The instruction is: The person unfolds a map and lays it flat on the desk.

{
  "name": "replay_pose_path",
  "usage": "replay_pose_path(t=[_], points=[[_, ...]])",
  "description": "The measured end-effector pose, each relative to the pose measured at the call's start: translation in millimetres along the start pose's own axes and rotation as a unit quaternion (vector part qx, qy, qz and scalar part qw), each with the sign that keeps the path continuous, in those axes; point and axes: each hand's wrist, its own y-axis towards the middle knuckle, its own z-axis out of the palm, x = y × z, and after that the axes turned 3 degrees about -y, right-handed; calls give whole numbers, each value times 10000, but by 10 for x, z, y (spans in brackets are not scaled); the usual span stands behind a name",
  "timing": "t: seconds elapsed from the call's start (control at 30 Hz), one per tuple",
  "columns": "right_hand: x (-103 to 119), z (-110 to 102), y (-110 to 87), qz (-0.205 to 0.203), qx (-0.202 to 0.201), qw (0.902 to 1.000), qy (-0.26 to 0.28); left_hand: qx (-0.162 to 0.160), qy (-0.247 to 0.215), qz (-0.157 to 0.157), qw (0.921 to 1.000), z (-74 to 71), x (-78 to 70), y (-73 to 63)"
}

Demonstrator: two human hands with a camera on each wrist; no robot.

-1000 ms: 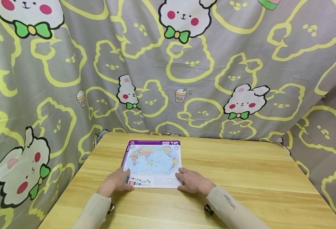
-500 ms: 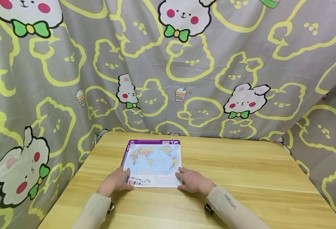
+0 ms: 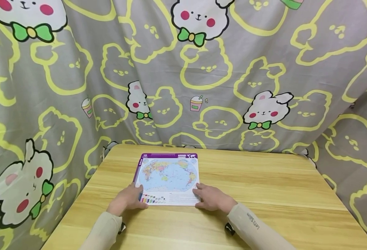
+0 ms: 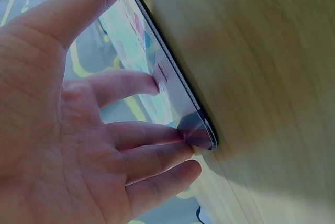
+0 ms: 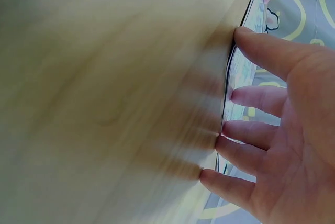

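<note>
A thin world map board (image 3: 168, 177) lies flat on the table, with a purple band along its far and left edges. My left hand (image 3: 128, 199) touches its near-left corner. In the left wrist view the fingers of my left hand (image 4: 78, 130) are spread and nearly straight, some tips on the printed face, the thumb at the edge. My right hand (image 3: 214, 198) is at the near-right corner. From the right wrist view, the fingertips of my right hand (image 5: 293, 130) rest along the board's dark edge and the table, fingers loosely extended. Neither hand curls round the board.
The wooden table (image 3: 264, 180) extends to the right of the board and in front of it. A grey curtain (image 3: 214, 76) with yellow outlines and white rabbits hangs behind the table and along both sides.
</note>
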Motion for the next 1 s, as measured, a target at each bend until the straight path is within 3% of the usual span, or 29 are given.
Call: replay_pose_path(t=[0.73, 1.0], points=[[-76, -11, -159, -4, -47, 9999, 155, 38, 174, -16, 9998, 47, -156, 19], [-139, 3, -198, 20, -52, 9999, 162, -17, 328, 127, 9994, 56, -200, 40]])
